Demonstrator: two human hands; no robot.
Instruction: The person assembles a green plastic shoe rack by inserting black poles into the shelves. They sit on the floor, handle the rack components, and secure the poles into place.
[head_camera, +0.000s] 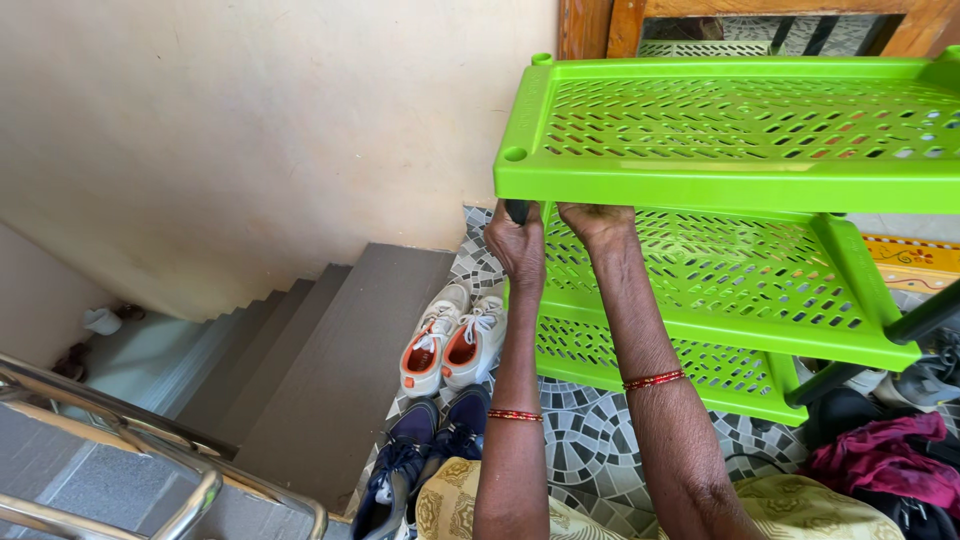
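A bright green plastic shoe rack (740, 180) with three slotted shelves stands on the patterned tile floor in front of me. My left hand (517, 243) wraps around the dark corner post just under the top shelf's near left corner. Beside it, my right hand (598, 220) presses up against the underside of the top shelf's front edge. Both wrists wear red bangles.
A pair of white and orange sneakers (452, 340) and a pair of navy shoes (425, 455) lie on the floor left of the rack. Grey stairs (300, 370) descend at left behind a metal railing (150, 460). Dark shoes and a maroon cloth (880, 455) lie at right.
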